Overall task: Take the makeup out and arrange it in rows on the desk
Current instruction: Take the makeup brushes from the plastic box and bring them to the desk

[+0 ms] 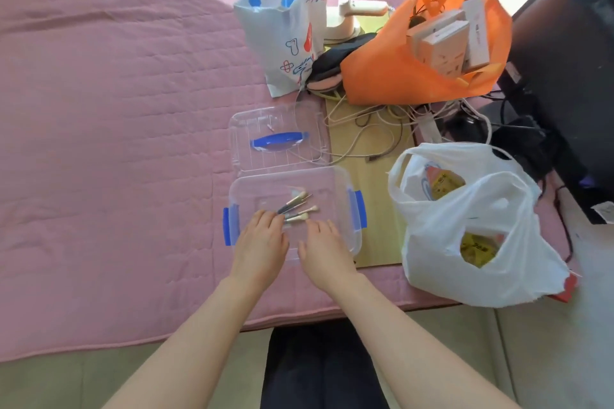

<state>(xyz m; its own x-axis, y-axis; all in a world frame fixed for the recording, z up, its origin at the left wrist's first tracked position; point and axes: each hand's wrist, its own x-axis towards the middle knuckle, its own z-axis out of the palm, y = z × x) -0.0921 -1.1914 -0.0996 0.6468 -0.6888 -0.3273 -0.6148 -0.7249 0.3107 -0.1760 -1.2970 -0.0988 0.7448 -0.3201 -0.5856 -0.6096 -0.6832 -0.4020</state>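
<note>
Your left hand (260, 237) meets the handle ends of the makeup brushes (299, 207) lying loose in the clear box (345, 183) at frame centre, its grip impossible to tell, your right hand (324, 242) alongside with fingers (319, 226) relaxed and apart; a partial pinch could let brushes slip and scatter.
</note>
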